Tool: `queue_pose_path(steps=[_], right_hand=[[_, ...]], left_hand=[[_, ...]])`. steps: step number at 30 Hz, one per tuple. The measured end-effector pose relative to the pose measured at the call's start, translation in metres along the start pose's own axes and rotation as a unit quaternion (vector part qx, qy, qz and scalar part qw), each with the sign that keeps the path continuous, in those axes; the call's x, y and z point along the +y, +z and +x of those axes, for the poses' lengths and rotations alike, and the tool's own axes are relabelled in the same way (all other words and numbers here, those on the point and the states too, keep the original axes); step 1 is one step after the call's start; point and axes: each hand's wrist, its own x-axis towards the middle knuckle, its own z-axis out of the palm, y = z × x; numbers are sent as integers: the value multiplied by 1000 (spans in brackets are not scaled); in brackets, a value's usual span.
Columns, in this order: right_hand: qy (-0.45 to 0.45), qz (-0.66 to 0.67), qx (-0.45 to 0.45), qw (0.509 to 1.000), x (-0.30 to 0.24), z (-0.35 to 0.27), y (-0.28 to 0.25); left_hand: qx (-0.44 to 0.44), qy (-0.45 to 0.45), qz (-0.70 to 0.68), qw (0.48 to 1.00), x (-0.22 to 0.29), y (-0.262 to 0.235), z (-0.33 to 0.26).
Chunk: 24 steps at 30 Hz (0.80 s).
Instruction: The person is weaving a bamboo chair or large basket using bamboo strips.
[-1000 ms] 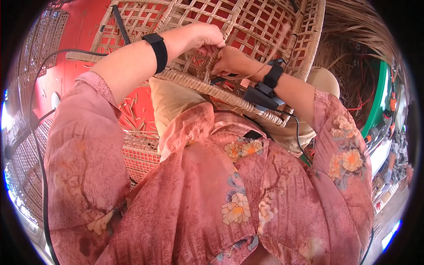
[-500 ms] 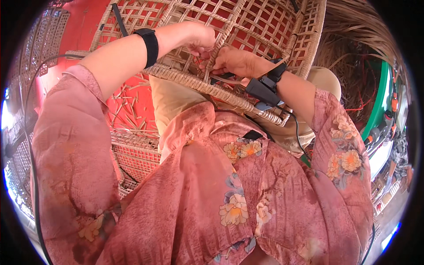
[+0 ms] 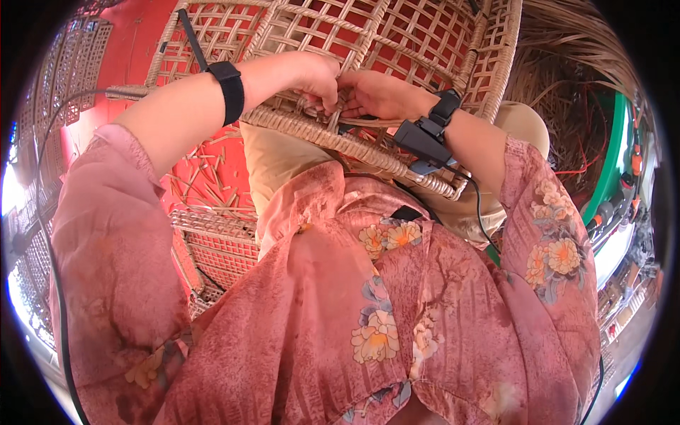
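A woven rattan chair frame (image 3: pixel 397 42) with an open lattice lies tilted across my lap, its wrapped rim (image 3: pixel 312 131) nearest me. My left hand (image 3: pixel 315 78) pinches a thin rattan strand at the lattice just above that rim. My right hand (image 3: pixel 379 95) sits right beside it, fingers closed on the same weave, the two hands touching. Both wrists wear black bands; the right one carries a small black device (image 3: pixel 421 138) with a cable. What lies between the fingertips is hidden.
Cut rattan scraps (image 3: pixel 209 177) litter the red floor at left. Another woven piece (image 3: pixel 219 248) lies below my left elbow. A pile of dry fibre strands (image 3: pixel 567 92) sits at right, with a green-edged object (image 3: pixel 609 170) beyond it.
Both hands stay on the same spot of the weave, fingers shifting slightly. My left forearm has risen a little and the view has moved closer.
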Motion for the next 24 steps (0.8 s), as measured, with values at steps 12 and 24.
queue_pose_path(steps=[12, 24], right_hand=[[-51, -148, 23, 987, -1, -19, 8], [-75, -350, 164, 919, 15, 7, -12]], left_hand=[[26, 190, 121, 974, 53, -6, -90], [-23, -15, -18, 999, 6, -29, 0]])
